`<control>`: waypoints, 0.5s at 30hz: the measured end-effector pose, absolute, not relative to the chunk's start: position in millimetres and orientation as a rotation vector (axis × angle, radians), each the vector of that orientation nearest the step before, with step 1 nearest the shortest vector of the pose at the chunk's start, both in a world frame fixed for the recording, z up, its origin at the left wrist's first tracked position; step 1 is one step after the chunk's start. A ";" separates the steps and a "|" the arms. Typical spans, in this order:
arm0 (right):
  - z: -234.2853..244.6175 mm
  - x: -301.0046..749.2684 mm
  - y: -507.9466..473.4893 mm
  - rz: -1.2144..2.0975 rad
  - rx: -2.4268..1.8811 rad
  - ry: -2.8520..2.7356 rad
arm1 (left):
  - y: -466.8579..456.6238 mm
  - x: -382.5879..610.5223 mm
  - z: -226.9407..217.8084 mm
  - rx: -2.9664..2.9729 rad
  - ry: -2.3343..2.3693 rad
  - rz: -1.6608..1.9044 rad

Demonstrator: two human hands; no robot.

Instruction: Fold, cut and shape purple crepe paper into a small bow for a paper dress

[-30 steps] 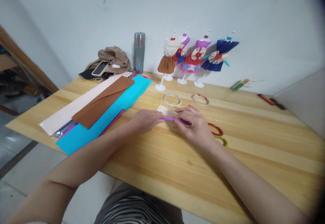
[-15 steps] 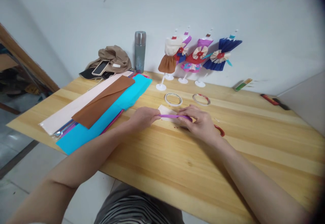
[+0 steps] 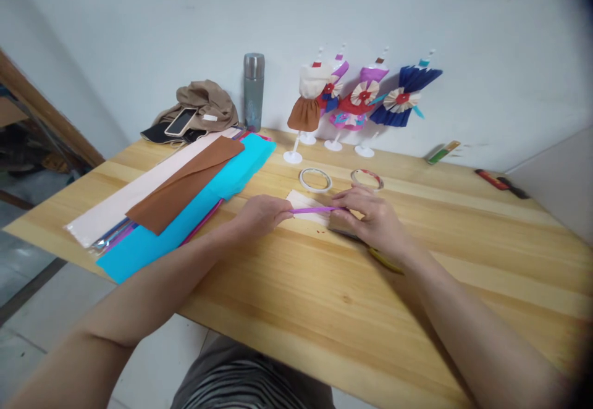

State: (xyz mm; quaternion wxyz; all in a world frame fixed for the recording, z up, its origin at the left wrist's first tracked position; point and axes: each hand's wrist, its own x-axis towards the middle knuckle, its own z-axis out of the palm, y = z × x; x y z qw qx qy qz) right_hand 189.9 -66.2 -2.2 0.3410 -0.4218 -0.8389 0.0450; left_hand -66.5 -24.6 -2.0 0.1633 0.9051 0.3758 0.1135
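A narrow purple paper strip (image 3: 311, 210) is stretched between my two hands. My left hand (image 3: 263, 216) pinches its left end, and my right hand (image 3: 368, 214) pinches it near the right end, fingers closed. Beneath the strip a cream paper piece (image 3: 303, 202) with a jagged edge lies on the table. Under my right hand rests a pair of scissors, its yellow handle (image 3: 385, 261) showing and the rest partly covered. Two tape rolls, a white one (image 3: 302, 180) and a red-and-white one (image 3: 382, 183), lie just beyond my hands.
Brown paper (image 3: 185, 183) and blue paper (image 3: 152, 245) lie at the left. Small stands wearing paper dresses (image 3: 303, 114) line the wall beside a flask (image 3: 253, 97). A phone (image 3: 181, 122) rests on a cap and cloth. A red-and-black tool (image 3: 492, 180) is at the far right.
My right fingers have shifted along the purple strip, which now looks straighter and narrower. More of the scissors' yellow handle shows below my right hand. My left hand keeps its pinch.
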 end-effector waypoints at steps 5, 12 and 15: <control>-0.4 202.2 -63.3 0.171 -1.138 -2.115 | -27.4 -67.6 -3.9 2.466 1.030 0.455; 8.8 221.9 -65.1 0.226 -1.272 -2.044 | -25.4 -66.4 -2.7 2.309 1.014 0.536; 10.3 230.6 -64.8 0.228 -1.416 -2.054 | -23.8 -66.4 -1.7 2.168 1.088 0.622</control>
